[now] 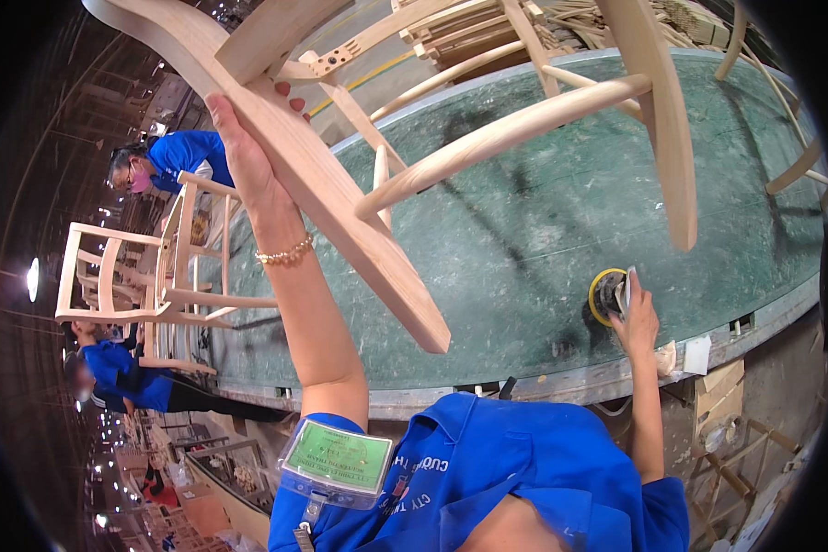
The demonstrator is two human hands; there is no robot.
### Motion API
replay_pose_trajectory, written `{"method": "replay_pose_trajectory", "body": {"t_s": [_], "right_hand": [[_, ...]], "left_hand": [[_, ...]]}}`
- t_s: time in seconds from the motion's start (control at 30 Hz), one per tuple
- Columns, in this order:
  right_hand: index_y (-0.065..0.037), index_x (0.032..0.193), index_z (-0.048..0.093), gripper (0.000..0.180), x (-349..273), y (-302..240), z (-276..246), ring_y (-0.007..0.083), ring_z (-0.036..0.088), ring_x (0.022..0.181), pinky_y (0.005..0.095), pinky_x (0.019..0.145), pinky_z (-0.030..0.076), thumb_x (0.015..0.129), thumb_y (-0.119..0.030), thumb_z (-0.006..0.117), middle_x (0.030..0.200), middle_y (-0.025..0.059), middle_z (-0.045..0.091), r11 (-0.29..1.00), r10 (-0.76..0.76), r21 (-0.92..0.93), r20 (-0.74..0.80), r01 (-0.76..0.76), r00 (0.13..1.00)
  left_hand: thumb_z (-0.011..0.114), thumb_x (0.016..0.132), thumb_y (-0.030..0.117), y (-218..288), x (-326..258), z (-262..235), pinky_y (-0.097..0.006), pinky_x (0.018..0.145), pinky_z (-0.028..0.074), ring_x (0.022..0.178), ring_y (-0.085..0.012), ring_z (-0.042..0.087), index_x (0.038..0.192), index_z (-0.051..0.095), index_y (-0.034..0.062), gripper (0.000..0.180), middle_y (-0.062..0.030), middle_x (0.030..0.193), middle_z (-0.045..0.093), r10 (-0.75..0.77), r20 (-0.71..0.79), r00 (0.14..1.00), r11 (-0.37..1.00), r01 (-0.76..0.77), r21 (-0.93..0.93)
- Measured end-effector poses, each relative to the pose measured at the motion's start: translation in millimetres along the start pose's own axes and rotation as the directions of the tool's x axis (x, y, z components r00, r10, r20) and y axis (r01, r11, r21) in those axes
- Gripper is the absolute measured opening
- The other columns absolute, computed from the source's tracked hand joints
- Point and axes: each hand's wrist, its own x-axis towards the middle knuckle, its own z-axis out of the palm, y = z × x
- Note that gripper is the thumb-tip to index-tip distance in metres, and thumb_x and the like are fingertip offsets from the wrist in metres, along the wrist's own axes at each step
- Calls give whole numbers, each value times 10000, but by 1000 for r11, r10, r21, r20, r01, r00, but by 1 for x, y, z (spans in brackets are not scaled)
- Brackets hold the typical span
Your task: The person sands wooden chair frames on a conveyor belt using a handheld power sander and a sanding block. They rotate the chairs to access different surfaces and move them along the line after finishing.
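Observation:
A pale, unpainted wooden chair (515,133) is tilted close in front of me, above the green tabletop. Around one of its broad legs (327,179) my left hand (253,170) is wrapped, the thumb on the near side and fingertips showing past the far edge. A bead bracelet circles that wrist. Lower right, my right hand (641,324) is closed on a round handheld sander (607,296) with a yellow-edged pad. The sander is held near the table's front edge, apart from the chair; whether its pad touches the tabletop I cannot tell.
The long green worktable (488,331) has a worn metal rim. More bare wooden chairs (166,294) stand at the left, with two people in blue shirts beside them. Chair legs (791,170) show at the far right. Stacked wood strips (469,74) lie behind the table.

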Motion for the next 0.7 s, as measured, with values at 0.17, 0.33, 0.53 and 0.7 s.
{"method": "replay_pose_trajectory", "body": {"t_s": [0.17, 0.33, 0.53, 0.7], "right_hand": [[-174, 1400, 320, 926, 26, -13, -6, 394, 591, 923, 449, 755, 495, 613, -164, 807, 1044, 197, 498, 999, 23, -46, 104, -19, 994], [-176, 1415, 370, 871, 23, -42, -14, 348, 556, 1087, 429, 929, 447, 637, -156, 761, 1199, 183, 531, 892, 73, 443, 67, -95, 995], [-145, 1388, 436, 783, 48, -194, -65, 270, 511, 1128, 380, 1018, 372, 666, -206, 733, 1315, 126, 508, 419, -421, 825, -194, 380, 886], [-110, 1363, 454, 748, 68, -269, -92, 217, 513, 1024, 337, 948, 422, 665, -111, 722, 1333, 106, 488, 151, -588, 854, -327, 498, 740]], "left_hand": [[393, 926, 606, 2, 3, 2, -329, 589, 533, 699, -224, 616, 1176, 472, 59, 607, -130, 870, 619, 14, -56, 998, 997, -9, 81], [379, 918, 629, 2, 9, 4, -309, 566, 529, 672, -219, 622, 1170, 467, 56, 632, -141, 853, 625, 19, -24, 1000, 986, -14, 165], [342, 925, 634, 4, 11, 4, -300, 561, 526, 655, -225, 631, 1161, 471, 48, 645, -150, 817, 628, 26, -48, 998, 965, -13, 263], [356, 931, 616, 4, 15, 14, -309, 548, 526, 631, -227, 626, 1127, 501, 42, 624, -149, 807, 634, 42, -76, 996, 959, -19, 282]]}}
